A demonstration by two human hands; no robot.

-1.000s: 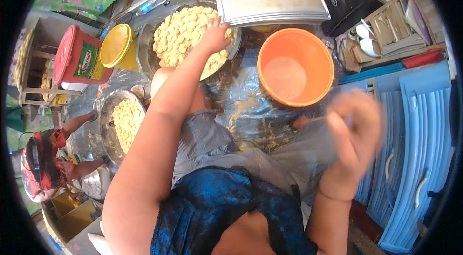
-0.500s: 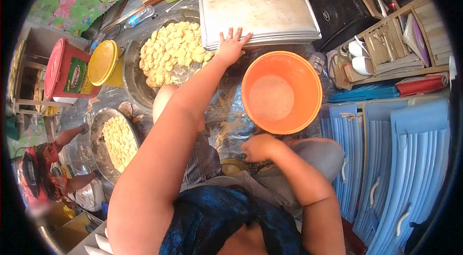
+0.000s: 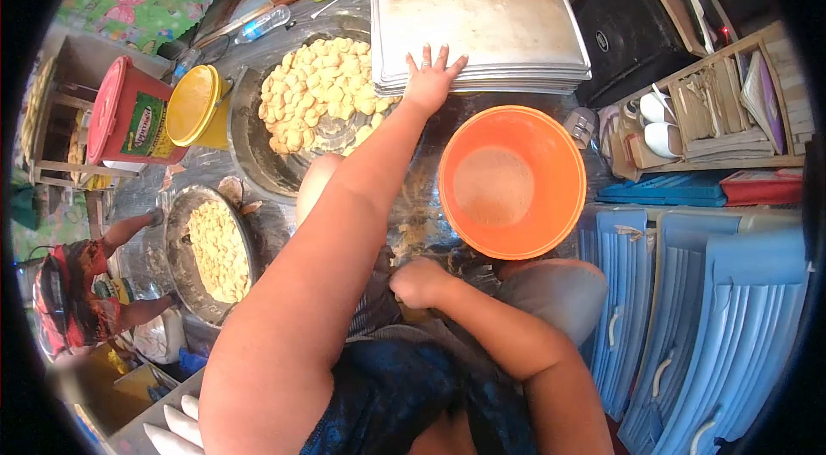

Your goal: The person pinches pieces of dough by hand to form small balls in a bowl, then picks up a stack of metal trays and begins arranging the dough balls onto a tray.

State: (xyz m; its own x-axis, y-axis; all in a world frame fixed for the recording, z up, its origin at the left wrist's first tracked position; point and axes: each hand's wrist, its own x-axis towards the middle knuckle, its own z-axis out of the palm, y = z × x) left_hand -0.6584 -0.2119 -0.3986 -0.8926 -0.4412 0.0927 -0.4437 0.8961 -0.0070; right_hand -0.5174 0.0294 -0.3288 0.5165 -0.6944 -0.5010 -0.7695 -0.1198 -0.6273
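My left hand (image 3: 433, 83) lies with fingers spread on the front edge of a stack of metal trays (image 3: 477, 16). Below it and to the right stands an orange bucket (image 3: 555, 184) with a pinkish powder-like layer at its bottom. My right hand (image 3: 418, 283) is closed near my lap, left of the bucket and below it; what its fingers hold, if anything, is hidden. Beside my left forearm, a large round pan (image 3: 249, 145) holds many pale yellow dough-like pieces (image 3: 323, 81).
A second pan (image 3: 178, 240) of yellow pieces is at the left, near another person (image 3: 73, 292). A red bucket (image 3: 129, 111) and a yellow bucket (image 3: 196, 107) stand behind it. Blue plastic drawers (image 3: 740, 317) and a wooden crate (image 3: 718, 102) line the right side.
My right hand has moved left, away from beneath the orange bucket toward my lap. My left hand stays on the tray stack. The view has shifted slightly.
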